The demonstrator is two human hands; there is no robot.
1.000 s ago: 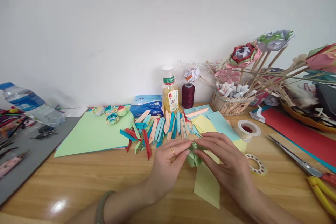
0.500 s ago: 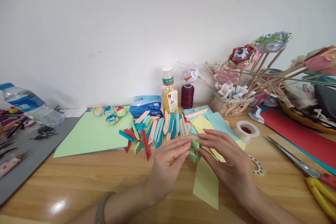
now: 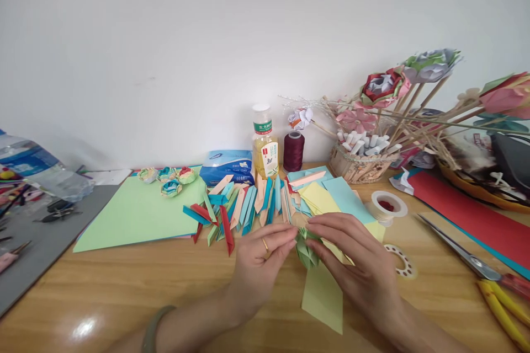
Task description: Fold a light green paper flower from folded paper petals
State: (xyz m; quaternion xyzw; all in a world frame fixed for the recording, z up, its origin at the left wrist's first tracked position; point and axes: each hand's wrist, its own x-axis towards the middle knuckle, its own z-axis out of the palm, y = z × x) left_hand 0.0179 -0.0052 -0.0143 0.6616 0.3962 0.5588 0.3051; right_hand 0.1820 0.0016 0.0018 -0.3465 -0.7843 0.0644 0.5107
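Two hands, left [image 3: 261,270] and right [image 3: 358,267], angle inward, fingertips pinching a folded green paper piece [image 3: 307,253] between them.

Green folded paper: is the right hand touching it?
Touching. Head view: the right hand holds the green folded paper near its top, thumb against it.

Hands [image 3: 259,267] partly hide the green folded paper [image 3: 307,256].
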